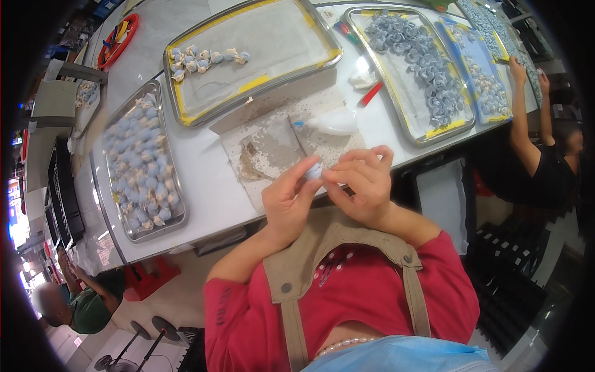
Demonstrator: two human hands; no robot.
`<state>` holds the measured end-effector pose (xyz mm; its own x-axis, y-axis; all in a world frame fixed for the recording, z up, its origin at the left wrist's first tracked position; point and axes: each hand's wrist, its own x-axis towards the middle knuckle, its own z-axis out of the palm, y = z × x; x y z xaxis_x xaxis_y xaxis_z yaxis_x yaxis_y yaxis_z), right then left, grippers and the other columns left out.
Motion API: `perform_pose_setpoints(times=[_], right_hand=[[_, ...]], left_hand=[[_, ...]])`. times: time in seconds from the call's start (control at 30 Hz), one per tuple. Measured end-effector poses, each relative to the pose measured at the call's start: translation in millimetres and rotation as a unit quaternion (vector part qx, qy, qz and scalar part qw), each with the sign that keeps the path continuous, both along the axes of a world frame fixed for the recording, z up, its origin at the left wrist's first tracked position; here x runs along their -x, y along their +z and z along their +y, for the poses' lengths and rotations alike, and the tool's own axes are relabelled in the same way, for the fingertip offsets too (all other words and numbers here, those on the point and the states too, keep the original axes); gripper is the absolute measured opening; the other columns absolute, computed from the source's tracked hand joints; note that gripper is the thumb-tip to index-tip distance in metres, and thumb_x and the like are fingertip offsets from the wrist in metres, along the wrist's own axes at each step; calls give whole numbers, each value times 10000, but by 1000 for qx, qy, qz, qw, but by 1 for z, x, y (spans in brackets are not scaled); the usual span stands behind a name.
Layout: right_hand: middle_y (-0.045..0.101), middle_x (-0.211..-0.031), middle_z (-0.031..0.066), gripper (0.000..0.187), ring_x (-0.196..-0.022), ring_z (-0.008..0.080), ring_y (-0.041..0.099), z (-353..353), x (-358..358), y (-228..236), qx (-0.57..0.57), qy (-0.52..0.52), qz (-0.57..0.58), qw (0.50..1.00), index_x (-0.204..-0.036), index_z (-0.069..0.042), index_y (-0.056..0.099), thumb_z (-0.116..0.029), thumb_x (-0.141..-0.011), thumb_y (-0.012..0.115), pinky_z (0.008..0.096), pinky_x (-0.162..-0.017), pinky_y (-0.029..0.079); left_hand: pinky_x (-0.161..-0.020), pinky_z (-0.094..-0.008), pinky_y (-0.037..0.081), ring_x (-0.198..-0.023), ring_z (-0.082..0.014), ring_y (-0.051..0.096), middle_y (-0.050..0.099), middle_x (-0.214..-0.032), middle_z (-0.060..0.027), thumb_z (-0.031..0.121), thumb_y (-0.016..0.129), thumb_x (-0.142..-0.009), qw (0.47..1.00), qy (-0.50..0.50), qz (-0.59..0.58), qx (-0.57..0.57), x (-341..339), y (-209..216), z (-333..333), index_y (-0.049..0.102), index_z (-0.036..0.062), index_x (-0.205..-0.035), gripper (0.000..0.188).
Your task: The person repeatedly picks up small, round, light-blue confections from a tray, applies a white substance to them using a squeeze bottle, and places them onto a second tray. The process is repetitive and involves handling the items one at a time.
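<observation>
A small, rounded pale-blue piece (314, 171) is pinched between the thumb and forefinger of my left hand (287, 197), just over the table's front edge. My right hand (364, 185) meets it from the other side, its thumb and forefinger pressed together at the piece's edge and its other fingers curled. What the right fingertips grip is too small to make out. Beyond my hands lies a worn, stained board (273, 149), with a white squeeze bottle (336, 123) with a blue tip lying on it.
Left stands a metal tray (181, 214) full of blue-and-cream pieces. A paper-lined tray (279, 43) behind holds several more. Blue cupped pieces (427, 74) fill a tray at right, beside a blue tray (455, 43). Co-workers (530, 149) (93, 304) sit on both sides.
</observation>
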<state>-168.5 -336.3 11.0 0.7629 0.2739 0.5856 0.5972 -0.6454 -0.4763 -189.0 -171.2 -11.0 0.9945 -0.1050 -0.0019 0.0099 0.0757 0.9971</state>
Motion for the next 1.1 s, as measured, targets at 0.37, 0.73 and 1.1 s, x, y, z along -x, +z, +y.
perform_pose_setpoints(times=[0.37, 0.73, 1.1], right_hand=[[620, -915, 39, 266, -932, 208, 565, -6, -23, -12, -218, 133, 185, 949, -959, -97, 622, -108, -711, 718, 347, -887, 371], [631, -1030, 81, 429, -898, 196, 574, -11, -22, -15, -234, 280, 360, 859, -1140, -34, 576, -225, -779, 709, 311, -869, 424], [649, -1005, 20, 302, -817, 174, 614, -9, -20, -8, -172, 282, 221, 918, -987, -93, 604, -287, -778, 703, 464, -973, 292]], left_hand=[[-827, -246, 458, -953, -120, 576, 608, -1115, -102, -23, 583, -857, 991, -49, 23, 126, -6, 0, 6, 578, -20, -1150, 293], [-893, -258, 435, -1053, -150, 554, 579, -1184, -138, 5, 567, -873, 980, -144, 12, 135, -2, 9, 14, 534, -20, -1201, 330], [-788, -233, 458, -906, -116, 598, 646, -1049, -104, 71, 598, -874, 982, -164, -65, 65, -1, 11, 22, 594, -19, -1107, 250]])
